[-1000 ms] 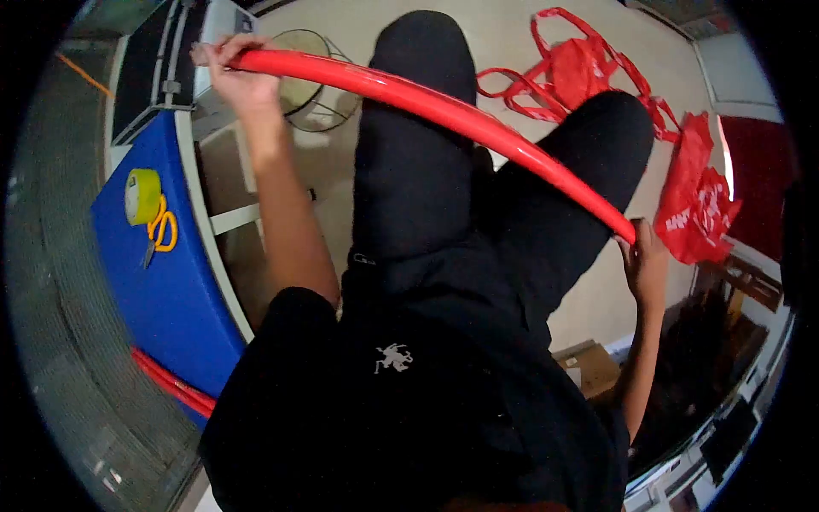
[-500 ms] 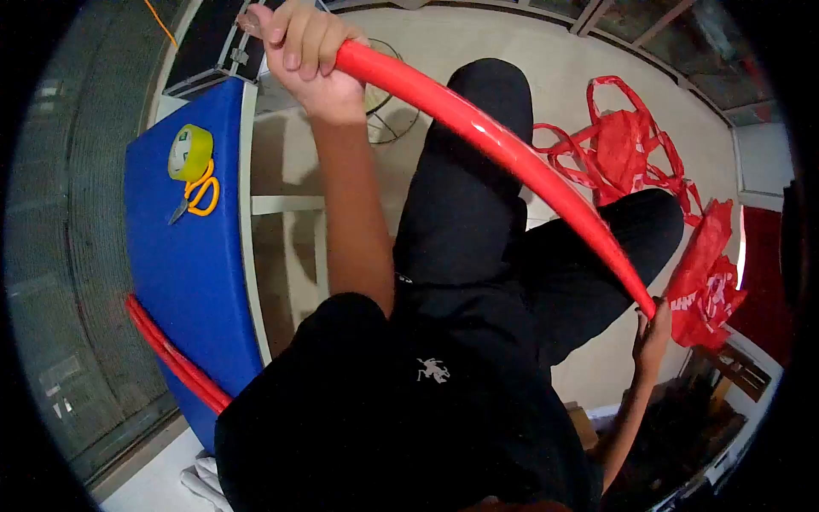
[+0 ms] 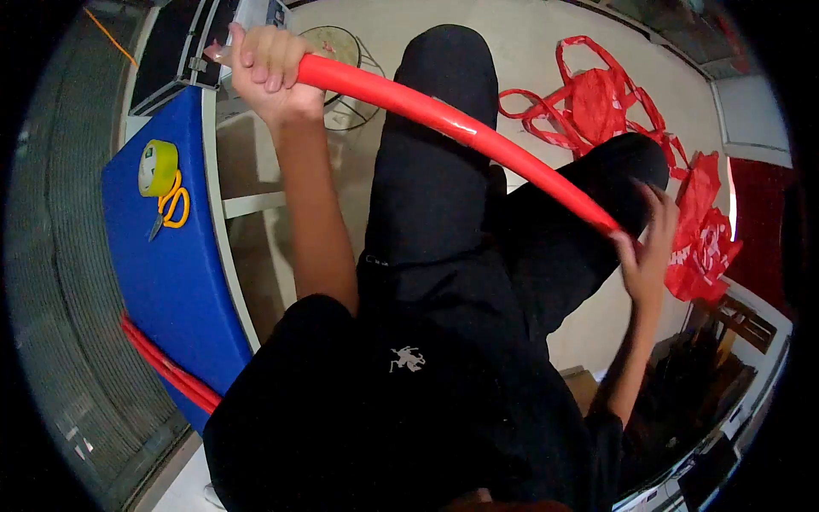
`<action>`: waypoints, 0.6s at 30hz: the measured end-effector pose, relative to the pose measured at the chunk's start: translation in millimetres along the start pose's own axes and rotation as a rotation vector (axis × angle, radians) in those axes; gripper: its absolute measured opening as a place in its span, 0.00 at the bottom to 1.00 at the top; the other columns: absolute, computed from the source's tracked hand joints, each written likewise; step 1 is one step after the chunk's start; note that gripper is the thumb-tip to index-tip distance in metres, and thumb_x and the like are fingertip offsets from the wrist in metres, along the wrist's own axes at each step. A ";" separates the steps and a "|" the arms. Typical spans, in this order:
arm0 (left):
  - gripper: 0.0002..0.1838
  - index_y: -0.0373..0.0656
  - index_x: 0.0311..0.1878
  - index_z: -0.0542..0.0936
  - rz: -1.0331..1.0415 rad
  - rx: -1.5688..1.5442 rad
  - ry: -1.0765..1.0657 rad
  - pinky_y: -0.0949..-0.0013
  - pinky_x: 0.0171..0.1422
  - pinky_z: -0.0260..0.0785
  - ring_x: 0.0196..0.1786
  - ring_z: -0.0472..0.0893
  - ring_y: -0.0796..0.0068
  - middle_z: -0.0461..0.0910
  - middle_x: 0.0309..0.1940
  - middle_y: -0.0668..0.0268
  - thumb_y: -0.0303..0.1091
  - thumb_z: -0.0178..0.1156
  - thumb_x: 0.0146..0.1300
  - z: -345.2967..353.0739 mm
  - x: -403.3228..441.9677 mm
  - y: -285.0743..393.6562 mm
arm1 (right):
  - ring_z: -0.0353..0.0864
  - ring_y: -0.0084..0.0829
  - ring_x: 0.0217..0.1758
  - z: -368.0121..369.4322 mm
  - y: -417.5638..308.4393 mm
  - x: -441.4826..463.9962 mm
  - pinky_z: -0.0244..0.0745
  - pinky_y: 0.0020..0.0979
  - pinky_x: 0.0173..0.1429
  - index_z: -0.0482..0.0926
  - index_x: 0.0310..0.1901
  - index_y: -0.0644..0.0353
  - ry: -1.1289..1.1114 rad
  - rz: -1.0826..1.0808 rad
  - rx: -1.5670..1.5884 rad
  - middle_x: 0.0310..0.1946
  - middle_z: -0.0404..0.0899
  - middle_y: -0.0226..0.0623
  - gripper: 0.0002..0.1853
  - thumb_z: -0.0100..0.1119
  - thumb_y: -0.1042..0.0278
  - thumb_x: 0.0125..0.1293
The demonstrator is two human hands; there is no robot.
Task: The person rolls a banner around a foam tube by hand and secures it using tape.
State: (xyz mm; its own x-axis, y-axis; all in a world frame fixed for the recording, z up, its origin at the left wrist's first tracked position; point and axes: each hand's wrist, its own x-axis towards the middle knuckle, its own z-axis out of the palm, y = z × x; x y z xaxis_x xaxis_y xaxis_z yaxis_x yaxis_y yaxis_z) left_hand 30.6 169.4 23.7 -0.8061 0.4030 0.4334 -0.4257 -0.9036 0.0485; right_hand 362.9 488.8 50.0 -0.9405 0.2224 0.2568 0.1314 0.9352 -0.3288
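Observation:
A long, glossy red tube (image 3: 465, 130) slants across my lap, from upper left down to the right, slightly curved. My left hand (image 3: 277, 75) is wrapped round its upper end, and a bit of clear wrapping sticks out beyond the fist. At the lower end my right hand (image 3: 653, 239) has its fingers spread, with the thumb by the tube's tip; whether it touches the tip is hard to tell. The tube passes above both black-clad legs.
On a blue padded surface (image 3: 166, 282) at the left lie a yellow-green tape roll (image 3: 159, 168), orange-handled scissors (image 3: 175, 205) and thin red rods (image 3: 171, 363). Red bags (image 3: 597, 107) lie on the floor. A round wire-framed object (image 3: 334, 60) stands behind my left hand.
The fingers of my right hand have come off the tube's lower end and spread. My left hand keeps its grip. The whole view has shifted, with the blue surface now farther left.

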 end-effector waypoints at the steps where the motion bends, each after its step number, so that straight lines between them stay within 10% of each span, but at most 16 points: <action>1: 0.24 0.52 0.19 0.64 0.007 0.096 0.163 0.80 0.14 0.50 0.09 0.55 0.86 0.58 0.09 0.79 0.43 0.43 0.76 -4.2 -3.5 0.7 | 0.70 0.51 0.59 10.6 -24.5 15.2 0.65 0.45 0.63 0.72 0.59 0.63 -0.005 -0.052 -0.013 0.54 0.72 0.50 0.33 0.67 0.50 0.56; 8: 0.17 0.52 0.26 0.64 0.155 0.310 0.934 0.77 0.19 0.53 0.15 0.57 0.86 0.56 0.16 0.79 0.43 0.54 0.72 -34.0 -30.9 7.4 | 0.80 0.40 0.38 73.1 -78.5 44.6 0.76 0.39 0.41 0.74 0.51 0.59 -0.153 -0.163 -0.074 0.37 0.76 0.39 0.18 0.61 0.59 0.63; 14: 0.16 0.45 0.29 0.67 0.235 0.480 0.946 0.66 0.45 0.76 0.24 0.66 0.78 0.62 0.19 0.73 0.42 0.58 0.70 -39.4 -36.2 -13.3 | 0.81 0.46 0.34 73.0 -75.5 55.7 0.77 0.42 0.34 0.72 0.48 0.58 -0.259 -0.140 0.005 0.36 0.77 0.43 0.15 0.58 0.59 0.66; 18: 0.14 0.42 0.31 0.70 0.193 0.419 0.903 0.58 0.58 0.73 0.29 0.72 0.72 0.70 0.24 0.67 0.38 0.57 0.70 -47.1 -39.4 -10.6 | 0.81 0.46 0.33 76.8 -72.0 62.5 0.77 0.41 0.32 0.71 0.45 0.58 -0.164 -0.230 -0.032 0.33 0.77 0.43 0.14 0.59 0.59 0.66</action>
State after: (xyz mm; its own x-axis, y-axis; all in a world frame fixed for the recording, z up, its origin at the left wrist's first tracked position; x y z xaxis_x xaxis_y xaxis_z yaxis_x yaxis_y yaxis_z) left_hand 47.5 169.9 -36.3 -0.9291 0.0467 -0.3668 -0.2163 -0.8731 0.4369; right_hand 270.6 414.2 19.9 -0.9846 -0.0417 0.1700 -0.0838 0.9649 -0.2489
